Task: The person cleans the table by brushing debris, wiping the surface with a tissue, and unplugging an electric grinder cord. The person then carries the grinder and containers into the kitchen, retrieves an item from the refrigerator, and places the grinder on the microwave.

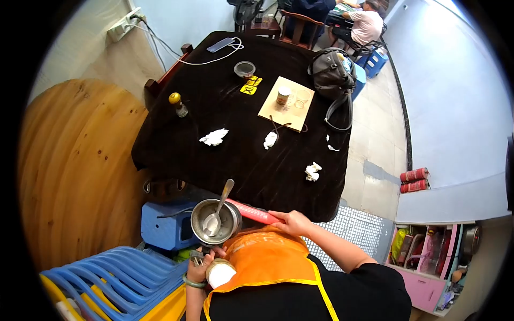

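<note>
Close to my body, a metal pot (231, 223) with a metal spoon (212, 222) in it is just above my left hand (199, 263). My left hand is closed around the pot's dark handle, with a plug (197, 257) at the fingers. Beside that hand a round jar or container with a white top (220, 274) rests against the orange apron (267, 257). To the right of the pot, my right hand (290, 222) is at the end of a pink-red strip (251, 211) with white lettering, its fingers closed on it.
A dark cloth-covered table (214, 166) holds crumpled tissues (214, 137), a shaker bottle (178, 105), a paper bag (289, 107), a backpack (332, 75) and a phone (220, 45). Blue stools (166, 227) and stacked chairs (118, 281) stand at left. Two people (365, 24) sit far back.
</note>
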